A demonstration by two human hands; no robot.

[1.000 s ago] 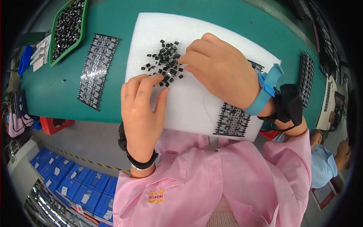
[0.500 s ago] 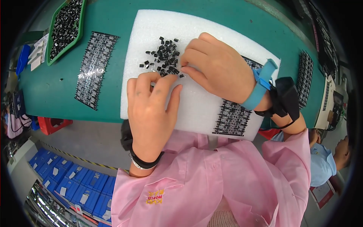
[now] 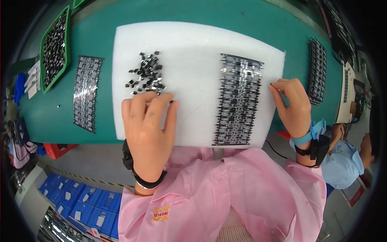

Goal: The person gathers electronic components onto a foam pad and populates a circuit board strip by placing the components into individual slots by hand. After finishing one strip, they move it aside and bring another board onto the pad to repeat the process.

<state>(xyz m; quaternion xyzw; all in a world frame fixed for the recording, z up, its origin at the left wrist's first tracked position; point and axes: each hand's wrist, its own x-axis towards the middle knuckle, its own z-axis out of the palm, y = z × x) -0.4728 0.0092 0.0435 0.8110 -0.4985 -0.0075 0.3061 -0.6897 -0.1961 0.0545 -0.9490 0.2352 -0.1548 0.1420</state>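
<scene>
My left hand (image 3: pixel 148 121) is at the near side of a loose pile of small black components with shiny metal (image 3: pixel 149 72), on a white foam sheet (image 3: pixel 189 44). Its thumb and index finger pinch one small black component (image 3: pixel 172 101). My right hand (image 3: pixel 294 101) is over the foam's right edge, thumb and index fingertips together on a tiny dark component (image 3: pixel 271 84). Between the hands lies a black panel of joined circuit boards (image 3: pixel 240 99), flat on the foam, nearer my right hand. Neither hand touches it.
On the green table (image 3: pixel 201 12), another board panel (image 3: pixel 86 92) lies left of the foam and a board stack (image 3: pixel 317 70) right. A green tray (image 3: pixel 67 48) of components stands far left. Blue bins (image 3: pixel 84 201) are below left. A person in light blue (image 3: pixel 344 163) is at the right.
My right hand has moved from beside the pile, across the board panel, to the foam's right edge, uncovering the panel. My left hand stays near the pile. The whole view has shifted.
</scene>
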